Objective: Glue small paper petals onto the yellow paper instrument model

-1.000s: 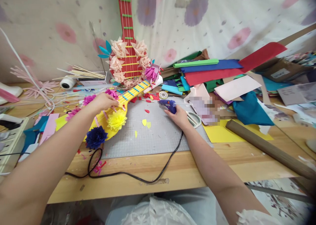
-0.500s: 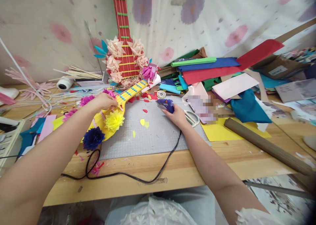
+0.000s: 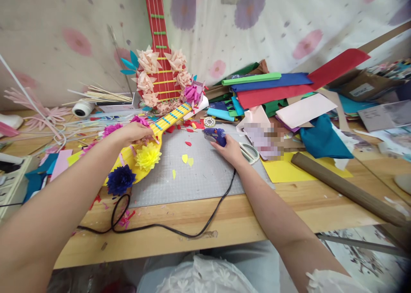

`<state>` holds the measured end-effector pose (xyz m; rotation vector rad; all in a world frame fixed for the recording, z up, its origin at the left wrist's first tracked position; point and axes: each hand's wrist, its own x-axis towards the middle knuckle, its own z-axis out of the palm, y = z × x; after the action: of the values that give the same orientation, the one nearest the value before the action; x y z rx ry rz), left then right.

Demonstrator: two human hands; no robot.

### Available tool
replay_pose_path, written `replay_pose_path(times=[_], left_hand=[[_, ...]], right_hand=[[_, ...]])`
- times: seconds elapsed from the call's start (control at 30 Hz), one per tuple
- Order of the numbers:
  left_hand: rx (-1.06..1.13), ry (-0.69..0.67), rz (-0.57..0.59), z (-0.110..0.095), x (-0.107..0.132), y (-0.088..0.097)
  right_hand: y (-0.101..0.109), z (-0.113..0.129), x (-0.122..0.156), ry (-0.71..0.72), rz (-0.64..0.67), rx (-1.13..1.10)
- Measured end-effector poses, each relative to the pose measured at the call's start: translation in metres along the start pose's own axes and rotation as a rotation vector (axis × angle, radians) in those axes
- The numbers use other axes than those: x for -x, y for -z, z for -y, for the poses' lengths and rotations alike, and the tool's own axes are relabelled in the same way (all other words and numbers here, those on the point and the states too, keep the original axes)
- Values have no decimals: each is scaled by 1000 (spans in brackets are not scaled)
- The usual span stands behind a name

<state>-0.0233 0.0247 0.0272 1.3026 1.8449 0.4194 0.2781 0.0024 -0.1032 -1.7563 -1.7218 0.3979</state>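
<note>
Right hand (image 3: 231,150) wrapped round a blue plastic glue gun (image 3: 216,134) over the grey gridded cutting mat (image 3: 180,186), left hand (image 3: 141,133) bent over a yellow craft guitar (image 3: 159,129) at the mat's left.
The left fingers curl downward (whether they pinch anything, I cannot tell). Short blue frets (image 3: 171,116), a yellow paper flower (image 3: 148,156), a navy one (image 3: 121,180) and magenta ones (image 3: 111,130) look in place, so decorating seems well along; bare yellow patches may remain to cover. White-handled scissors (image 3: 253,153) crowd the mat's right side, a black cord (image 3: 192,237) crosses its front edge, and a red, peach-flowered guitar (image 3: 164,79) stands behind it.

Left hand (image 3: 138,133) — grip unclear; red guitar (image 3: 164,66) — top cut off.
</note>
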Motion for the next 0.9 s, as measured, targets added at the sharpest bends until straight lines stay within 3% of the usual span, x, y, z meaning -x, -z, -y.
replay_pose_path(times=[0.27, 0.53, 0.7, 0.9], left_hand=[[-131, -50, 221, 3, -6, 10], [-120, -65, 213, -7, 1, 5], [-230, -85, 221, -2, -7, 10], [-460, -145, 89, 7, -8, 10]], right_hand=[[1, 2, 0, -12, -4, 12], [1, 2, 0, -7, -5, 6], [2, 3, 0, -17, -3, 18], [1, 2, 0, -17, 0, 22]])
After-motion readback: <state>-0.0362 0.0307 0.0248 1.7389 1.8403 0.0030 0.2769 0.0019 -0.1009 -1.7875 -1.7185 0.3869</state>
